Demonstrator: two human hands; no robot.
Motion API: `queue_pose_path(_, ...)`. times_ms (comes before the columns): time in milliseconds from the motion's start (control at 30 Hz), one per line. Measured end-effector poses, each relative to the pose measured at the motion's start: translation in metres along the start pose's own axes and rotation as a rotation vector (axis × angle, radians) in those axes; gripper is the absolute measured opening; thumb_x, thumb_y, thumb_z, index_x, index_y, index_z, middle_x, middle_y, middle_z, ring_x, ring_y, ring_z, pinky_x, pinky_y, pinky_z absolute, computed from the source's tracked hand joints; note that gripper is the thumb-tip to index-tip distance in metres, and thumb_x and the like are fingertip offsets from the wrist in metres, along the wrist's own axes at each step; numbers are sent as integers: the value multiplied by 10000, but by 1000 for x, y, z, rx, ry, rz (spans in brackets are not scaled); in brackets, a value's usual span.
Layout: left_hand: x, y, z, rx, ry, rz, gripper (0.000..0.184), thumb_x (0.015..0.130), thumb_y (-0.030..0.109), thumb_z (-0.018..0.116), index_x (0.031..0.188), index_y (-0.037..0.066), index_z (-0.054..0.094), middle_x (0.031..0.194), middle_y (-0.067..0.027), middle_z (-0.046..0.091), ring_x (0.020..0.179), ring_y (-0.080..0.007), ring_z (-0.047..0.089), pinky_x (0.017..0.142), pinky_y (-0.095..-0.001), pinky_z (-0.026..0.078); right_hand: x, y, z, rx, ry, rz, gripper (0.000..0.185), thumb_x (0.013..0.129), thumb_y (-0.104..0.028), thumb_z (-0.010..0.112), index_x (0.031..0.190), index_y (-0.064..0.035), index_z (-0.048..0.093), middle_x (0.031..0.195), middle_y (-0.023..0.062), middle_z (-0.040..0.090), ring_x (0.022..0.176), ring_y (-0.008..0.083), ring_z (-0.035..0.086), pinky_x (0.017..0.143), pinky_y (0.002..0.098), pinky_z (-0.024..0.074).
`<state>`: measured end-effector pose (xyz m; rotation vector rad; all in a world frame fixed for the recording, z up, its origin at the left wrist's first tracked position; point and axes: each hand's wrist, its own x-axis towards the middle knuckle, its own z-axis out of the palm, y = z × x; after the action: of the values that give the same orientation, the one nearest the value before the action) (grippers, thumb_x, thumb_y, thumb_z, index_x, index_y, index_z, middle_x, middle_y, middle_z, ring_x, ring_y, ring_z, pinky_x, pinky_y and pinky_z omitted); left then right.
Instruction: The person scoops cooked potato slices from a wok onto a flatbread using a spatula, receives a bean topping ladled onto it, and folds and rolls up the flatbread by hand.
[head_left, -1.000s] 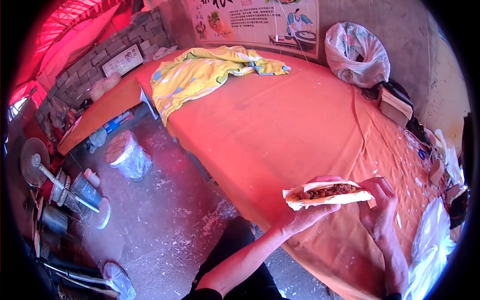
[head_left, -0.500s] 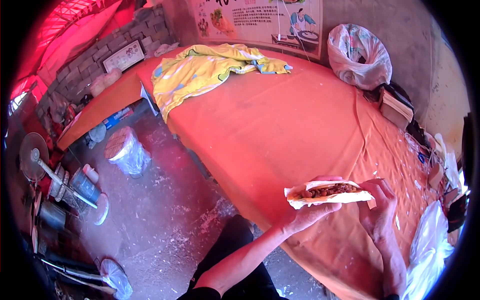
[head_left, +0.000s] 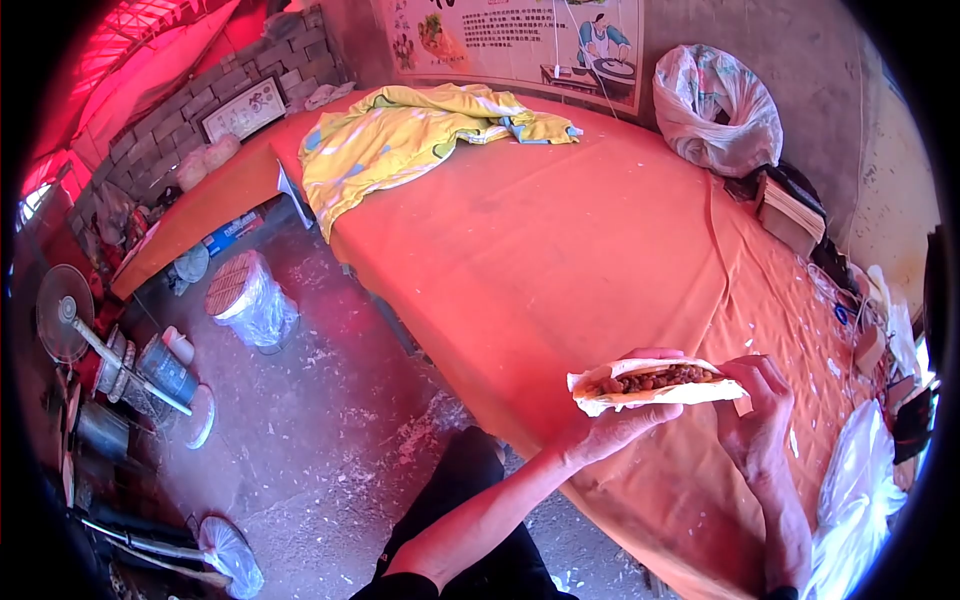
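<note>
A filled flatbread (head_left: 655, 388) with a brown chopped filling showing along its open side is held up over the near part of the orange-covered table (head_left: 540, 250). My left hand (head_left: 625, 425) grips it from below, thumb along the front and fingers behind. At the bread's right end, my right hand (head_left: 757, 400) is closed on it with bent fingers. The filling faces up toward me.
Yellow patterned cloth (head_left: 390, 150) lies on the table's far left. A plastic-lined bag (head_left: 718, 110) stands at the far right, near a cardboard box (head_left: 790, 215). White plastic (head_left: 855, 500) lies at right. A wrapped bucket (head_left: 255, 300) and a fan (head_left: 66, 312) stand at left.
</note>
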<state>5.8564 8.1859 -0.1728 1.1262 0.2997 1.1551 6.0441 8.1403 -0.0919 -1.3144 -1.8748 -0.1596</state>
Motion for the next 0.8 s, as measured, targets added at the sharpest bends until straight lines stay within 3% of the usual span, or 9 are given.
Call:
queue_pose_path(300, 2, -7, -1, 40, 1, 94, 565, 876, 188, 822, 1360, 86, 549, 1184, -30, 657, 1032, -95, 612, 870, -242, 540, 0, 0, 2, 9, 11, 9, 261, 657, 57, 770, 897, -9, 690, 865, 140, 687, 798, 322, 656, 700, 390, 521)
queue_pose_path(800, 0, -4, 0, 21, 10, 48, 556, 878, 187, 819, 1354, 69, 559, 1187, -42, 664, 1060, -110, 615, 906, -262, 535, -1, 0, 1, 8, 4, -8, 264, 652, 52, 765, 898, -7, 690, 859, 147, 684, 791, 323, 659, 689, 389, 526)
